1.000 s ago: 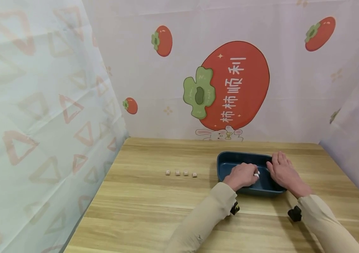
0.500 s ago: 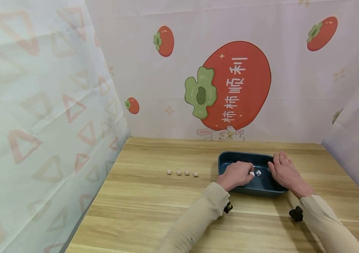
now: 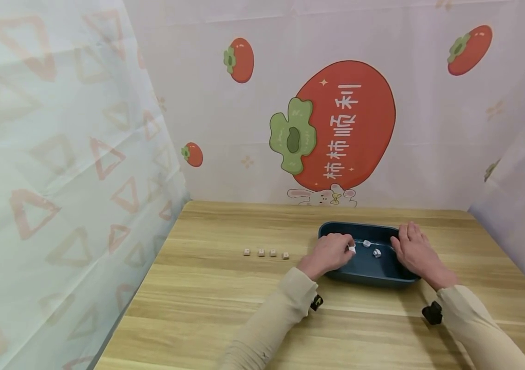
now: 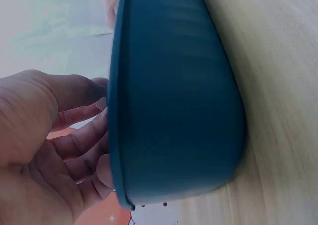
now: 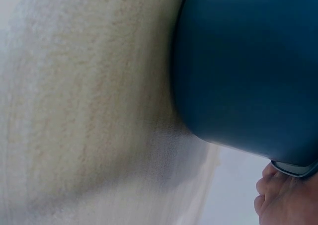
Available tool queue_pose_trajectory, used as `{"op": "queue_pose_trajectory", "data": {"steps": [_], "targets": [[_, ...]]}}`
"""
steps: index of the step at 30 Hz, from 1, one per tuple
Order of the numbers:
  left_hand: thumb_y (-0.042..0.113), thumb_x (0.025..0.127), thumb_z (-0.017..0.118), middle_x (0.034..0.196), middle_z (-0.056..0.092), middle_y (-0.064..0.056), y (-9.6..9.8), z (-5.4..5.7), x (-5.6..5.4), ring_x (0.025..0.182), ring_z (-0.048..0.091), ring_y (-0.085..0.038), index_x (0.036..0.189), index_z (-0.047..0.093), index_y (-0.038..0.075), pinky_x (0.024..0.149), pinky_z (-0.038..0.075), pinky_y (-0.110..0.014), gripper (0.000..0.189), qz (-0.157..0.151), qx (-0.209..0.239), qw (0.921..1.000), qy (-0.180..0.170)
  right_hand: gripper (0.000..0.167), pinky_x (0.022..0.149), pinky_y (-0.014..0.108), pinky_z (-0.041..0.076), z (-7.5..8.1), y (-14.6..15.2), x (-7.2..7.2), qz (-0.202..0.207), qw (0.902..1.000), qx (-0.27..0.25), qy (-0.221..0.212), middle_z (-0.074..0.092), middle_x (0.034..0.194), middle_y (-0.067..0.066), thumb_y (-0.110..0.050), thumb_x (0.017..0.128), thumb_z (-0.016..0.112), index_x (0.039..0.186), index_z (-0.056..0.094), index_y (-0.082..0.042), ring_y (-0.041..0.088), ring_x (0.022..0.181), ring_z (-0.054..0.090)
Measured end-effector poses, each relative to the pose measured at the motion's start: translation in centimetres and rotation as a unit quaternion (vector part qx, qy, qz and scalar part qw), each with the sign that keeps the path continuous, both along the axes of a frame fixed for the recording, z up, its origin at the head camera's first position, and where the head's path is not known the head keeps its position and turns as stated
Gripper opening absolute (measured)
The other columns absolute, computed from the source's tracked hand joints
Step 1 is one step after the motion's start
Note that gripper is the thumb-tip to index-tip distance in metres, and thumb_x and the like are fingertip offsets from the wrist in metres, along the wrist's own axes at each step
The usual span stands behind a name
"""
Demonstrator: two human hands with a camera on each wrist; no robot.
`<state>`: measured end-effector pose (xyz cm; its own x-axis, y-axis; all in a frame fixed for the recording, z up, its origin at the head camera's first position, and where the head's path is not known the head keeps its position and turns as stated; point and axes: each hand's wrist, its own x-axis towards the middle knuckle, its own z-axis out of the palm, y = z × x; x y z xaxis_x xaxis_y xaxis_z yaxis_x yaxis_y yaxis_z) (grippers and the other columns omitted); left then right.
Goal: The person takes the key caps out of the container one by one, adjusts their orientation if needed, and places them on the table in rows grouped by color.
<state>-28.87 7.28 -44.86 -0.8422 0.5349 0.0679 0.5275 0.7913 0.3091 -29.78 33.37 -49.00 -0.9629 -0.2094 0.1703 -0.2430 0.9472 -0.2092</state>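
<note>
My left hand [image 3: 329, 253] is over the left part of a dark blue tray [image 3: 369, 279] and pinches a small white keycap [image 3: 352, 249] between thumb and fingers. Two more white pieces lie on the tray floor: a keycap [image 3: 366, 243] and another piece [image 3: 377, 253], too small to make out fully. At the tray's right end my right hand [image 3: 419, 257] holds the rim, thumb inside and fingers outside. The tray wall [image 4: 174, 96] hides the left fingertips in the left wrist view. Only part of the right hand [image 5: 288, 200] shows beside the rim in the right wrist view.
Several pale keycaps stand in a row left of the tray, among them the leftmost keycap [image 3: 246, 252] and the rightmost keycap [image 3: 285, 256]. Everything rests on a wooden table [image 3: 198, 308]. A printed cloth [image 3: 244, 118] hangs behind it, with more cloth at both sides.
My left hand has moved left across the tray with a white keycap in its fingers, uncovering two white pieces on the tray floor. My right hand and the row of keycaps stay put.
</note>
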Motion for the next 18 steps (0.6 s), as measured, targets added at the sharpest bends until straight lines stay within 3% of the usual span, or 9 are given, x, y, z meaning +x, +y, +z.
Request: {"op": "queue_pose_trajectory", "data": {"steps": [9,18], "targets": [[0.035,0.096,0.061,0.091,0.063,0.012,-1.3,0.1,0.1,0.074,0.052,-0.003,0.114,0.067,0.023,0.063,0.042,-0.013,0.022,-0.003,0.006,0.9999,0.016,0.063,0.108,0.071,0.019,-0.2,0.0,-0.1,0.001,1.0000,-0.004,-0.003,0.017,0.144,0.051,-0.030,0.107,0.030,0.140,0.024,0.024,0.063,0.136,0.019],[0.034,0.096,0.062,0.089,0.062,0.010,-3.3,0.7,0.3,0.074,0.053,-0.004,0.115,0.066,0.022,0.064,0.044,-0.014,0.023,0.015,0.030,0.9993,-0.015,0.061,0.108,0.071,0.021,-0.1,0.0,-0.2,0.001,1.0000,-0.001,0.001,0.020,0.144,0.050,-0.028,0.107,0.032,0.139,0.026,0.024,0.063,0.134,0.021]]}}
